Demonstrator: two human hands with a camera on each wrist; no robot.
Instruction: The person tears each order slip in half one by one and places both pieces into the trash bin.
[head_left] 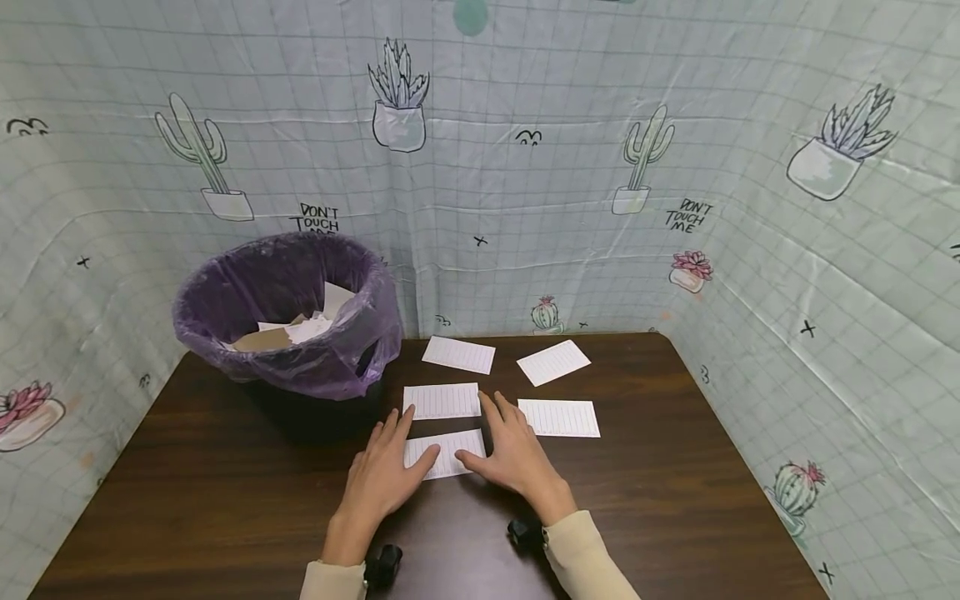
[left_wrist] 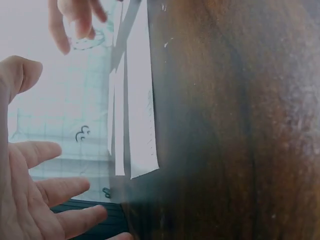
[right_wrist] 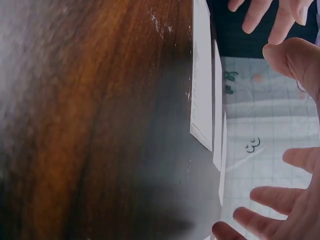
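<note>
My left hand (head_left: 381, 475), its fingers spread, is beside the left end of the front lined white card (head_left: 447, 442). At that card's right end is my right hand (head_left: 516, 452), also with spread fingers. Both thumbs point inward over this card. Just behind it lies a second lined card (head_left: 441, 401), with fingertips of both hands near its ends. In the left wrist view, the left fingers (left_wrist: 65, 191) appear raised off the table, holding nothing. The right fingers (right_wrist: 275, 199) look raised as well, with nothing between them.
Other lined cards lie apart: one at the back (head_left: 459, 354), a tilted one (head_left: 553, 362) and one to the right (head_left: 558, 417). A bin (head_left: 315, 417) with a purple liner (head_left: 375, 292) stands at left, holding paper and cardboard scraps (head_left: 262, 340). Patterned cloth (head_left: 480, 183) surrounds the brown table (head_left: 660, 500).
</note>
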